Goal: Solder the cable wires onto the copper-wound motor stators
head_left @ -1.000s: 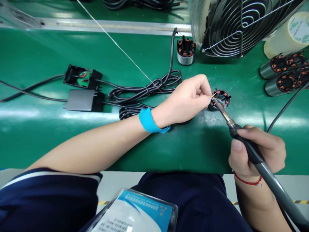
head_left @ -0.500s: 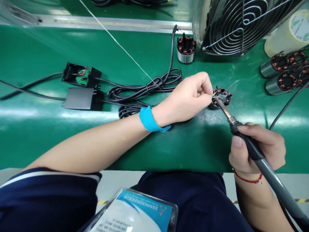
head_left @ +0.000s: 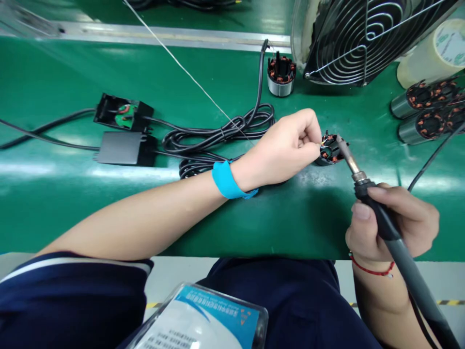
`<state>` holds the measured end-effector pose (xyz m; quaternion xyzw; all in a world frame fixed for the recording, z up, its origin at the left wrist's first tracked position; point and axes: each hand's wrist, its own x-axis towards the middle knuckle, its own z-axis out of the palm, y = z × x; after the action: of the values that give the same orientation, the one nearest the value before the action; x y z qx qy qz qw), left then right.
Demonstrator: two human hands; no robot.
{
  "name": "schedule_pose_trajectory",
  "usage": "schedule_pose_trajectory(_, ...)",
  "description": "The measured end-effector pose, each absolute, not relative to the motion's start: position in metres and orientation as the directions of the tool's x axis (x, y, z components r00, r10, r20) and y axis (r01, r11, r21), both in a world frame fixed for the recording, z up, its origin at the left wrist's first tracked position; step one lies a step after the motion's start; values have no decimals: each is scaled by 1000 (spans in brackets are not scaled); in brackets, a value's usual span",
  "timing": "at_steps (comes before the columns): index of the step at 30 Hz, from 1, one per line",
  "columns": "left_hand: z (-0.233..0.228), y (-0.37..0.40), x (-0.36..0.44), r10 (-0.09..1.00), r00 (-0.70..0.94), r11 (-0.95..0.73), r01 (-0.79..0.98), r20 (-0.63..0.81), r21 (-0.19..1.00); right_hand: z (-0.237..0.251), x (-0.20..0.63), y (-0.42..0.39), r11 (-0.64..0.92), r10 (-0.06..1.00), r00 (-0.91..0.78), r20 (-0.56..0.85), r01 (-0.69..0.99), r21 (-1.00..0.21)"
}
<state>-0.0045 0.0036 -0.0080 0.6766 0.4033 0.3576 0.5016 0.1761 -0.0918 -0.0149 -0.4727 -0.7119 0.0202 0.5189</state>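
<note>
My right hand is closed around the grip of a soldering iron. The iron's tip is over the right side of a small motor stator with copper windings. At the stator's left edge, my left hand is pinched on thin wires, some white and yellow. Its fingertips hide where the wires end. A thin silvery strand, possibly solder wire, slants down from the top and passes behind this hand. A blue wrist strap is on my left wrist.
Coiled black cable lies left of my hand, joined to black boxes, one open. Another stator stands behind. A fan with a wire guard and a tape roll are at the back right, near several stators.
The soldering iron's tip has moved right and slightly up, from the wires by my left fingertips to the stator's right side. My left hand has barely moved and keeps its pinch.
</note>
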Motion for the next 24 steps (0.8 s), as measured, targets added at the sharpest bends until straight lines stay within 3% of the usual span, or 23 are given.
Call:
schedule_pose_trajectory(5,-7,4,-4,907,412,-180,191,88,965,-16,174,-87,507,746,-30,666,675,-537)
schedule_pose_trajectory(10,-7,4,-5,905,412,-209,212,106,955,-2,174,-82,384,881,-5,474,594,-707)
schedule_pose_trajectory(12,-6,5,-5,903,417,-213,215,108,953,9,179,-74,354,915,-58,400,595,-722)
schedule_pose_trajectory(18,-7,5,-4,907,414,-185,222,79,957,23,193,-35,398,913,-357,196,678,-618)
schedule_pose_trajectory(24,-5,5,-4,906,422,-144,218,40,965,4,186,-23,462,886,-412,214,738,-492)
